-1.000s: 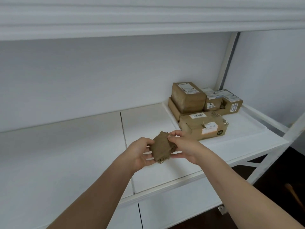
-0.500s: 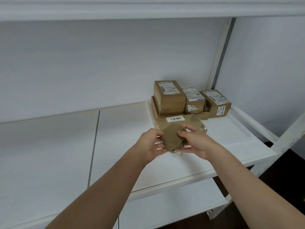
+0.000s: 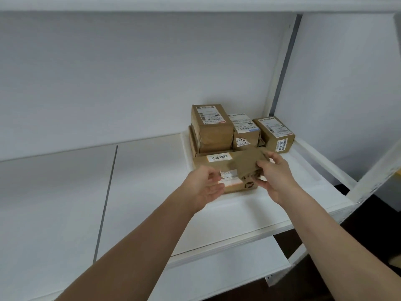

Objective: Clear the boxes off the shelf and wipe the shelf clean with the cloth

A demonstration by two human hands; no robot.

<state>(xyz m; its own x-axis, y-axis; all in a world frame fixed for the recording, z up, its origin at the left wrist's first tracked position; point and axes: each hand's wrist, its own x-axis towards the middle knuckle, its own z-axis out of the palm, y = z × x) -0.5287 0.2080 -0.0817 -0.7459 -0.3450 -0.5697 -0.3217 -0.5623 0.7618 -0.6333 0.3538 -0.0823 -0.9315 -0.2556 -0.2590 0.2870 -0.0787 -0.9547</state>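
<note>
A folded brown cloth (image 3: pixel 247 162) is pinched in my right hand (image 3: pixel 275 177), just above the front cardboard box (image 3: pixel 217 161). My left hand (image 3: pixel 204 186) is beside that box's left front, fingers relaxed and off the cloth. Behind the front box, a tall box (image 3: pixel 210 129) and a smaller labelled box (image 3: pixel 246 133) stand on a flat box. Another box (image 3: pixel 274 133) stands at the far right. All rest on the white shelf (image 3: pixel 249 213) near its right end.
The shelf's white board (image 3: pixel 54 203) stretches left, with a dark seam (image 3: pixel 106 203) between panels. A white upright post (image 3: pixel 280 68) stands behind the boxes, a slanted frame bar (image 3: pixel 373 177) at the right. A lower shelf (image 3: pixel 217 268) shows beneath.
Both hands moved forward and right toward the boxes. My left hand let go of the cloth, which stays in my right hand over the front box.
</note>
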